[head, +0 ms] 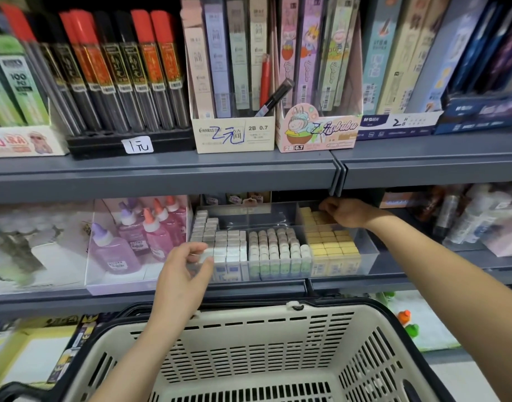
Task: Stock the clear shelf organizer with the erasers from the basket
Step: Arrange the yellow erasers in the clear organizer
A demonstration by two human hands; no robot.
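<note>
The clear shelf organizer (pixel 368 248) stands on the middle shelf with three compartments: white erasers (pixel 231 248) on the left, round-topped erasers (pixel 278 248) in the middle, yellow erasers (pixel 333 245) on the right. My left hand (pixel 185 271) pinches a white eraser at the organizer's front left corner. My right hand (pixel 343 211) reaches to the back of the right compartment, fingers curled down onto the rear yellow erasers; whether it holds one is hidden. The cream basket (pixel 249 340) sits below, and no erasers show in the part I see.
A clear box of pink and purple glue bottles (pixel 138 236) stands just left of the organizer. The grey upper shelf edge (pixel 191 175) hangs low over the organizer's back. Pencil-lead boxes (pixel 234 132) fill the shelf above. Bottles (pixel 475 221) crowd the right.
</note>
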